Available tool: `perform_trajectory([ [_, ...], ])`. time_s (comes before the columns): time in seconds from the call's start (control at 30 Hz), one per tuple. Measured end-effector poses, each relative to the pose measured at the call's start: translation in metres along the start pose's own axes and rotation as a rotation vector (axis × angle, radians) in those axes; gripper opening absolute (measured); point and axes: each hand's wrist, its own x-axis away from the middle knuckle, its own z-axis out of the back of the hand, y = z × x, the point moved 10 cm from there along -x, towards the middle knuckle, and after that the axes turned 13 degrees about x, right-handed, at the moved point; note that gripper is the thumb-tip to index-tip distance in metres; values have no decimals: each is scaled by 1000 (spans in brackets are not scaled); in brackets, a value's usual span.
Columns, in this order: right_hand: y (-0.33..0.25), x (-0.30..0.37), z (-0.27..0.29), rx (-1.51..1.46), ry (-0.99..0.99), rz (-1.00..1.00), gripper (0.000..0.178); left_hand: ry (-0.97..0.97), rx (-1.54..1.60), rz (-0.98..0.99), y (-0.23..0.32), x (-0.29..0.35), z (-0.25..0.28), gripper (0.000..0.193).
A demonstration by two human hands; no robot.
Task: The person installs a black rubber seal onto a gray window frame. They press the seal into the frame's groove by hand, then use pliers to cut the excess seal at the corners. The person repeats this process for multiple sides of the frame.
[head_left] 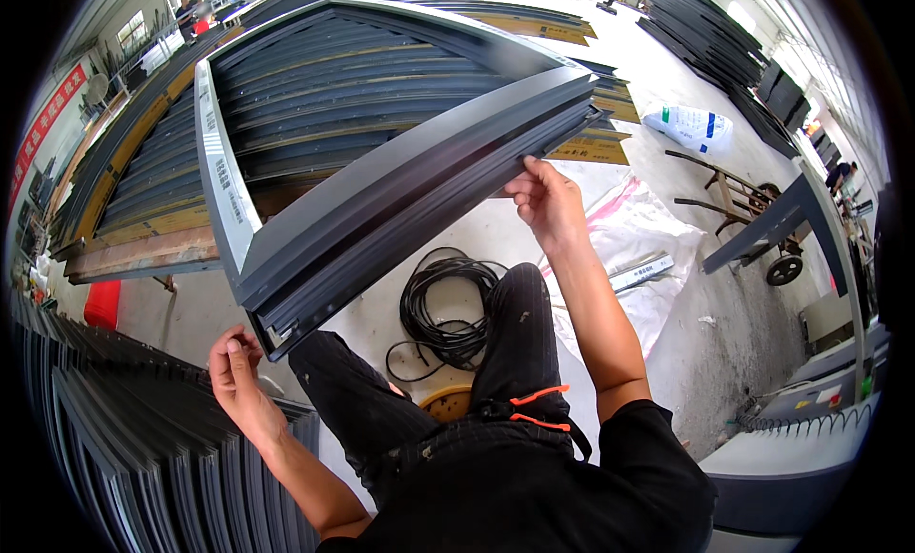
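Note:
A large dark grey metal frame [410, 162], like a window or door frame, is tilted in front of me above my knees. Its near side is a grooved profile, and a pale printed strip [224, 177] runs along its left side. My right hand [548, 205] has its thumb and fingers closed at the near edge, close to the right corner. Beside the lower left corner, my left hand [240, 377] has its fingers curled toward the thumb. Whether something small is pinched there, or whether it touches the corner, is unclear.
Stacked dark profiles [143, 172] lie behind the frame, and more frames [162, 439] stand at lower left. A coiled black cable [419, 315] lies between my legs. Right of me are a white plastic sheet [658, 239], a hand cart [734, 196] and a wrapped bag [688, 126].

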Motion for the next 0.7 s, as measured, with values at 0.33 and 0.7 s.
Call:
perform_trajectory([
  [0.33,-21,21,31,203,1,99,30,-134,913,597,-43,-28,-107,54],
  [0.7,-201,157,-137,1480,-354,1054,39,-468,1176,896,-41,144,-263,63],
])
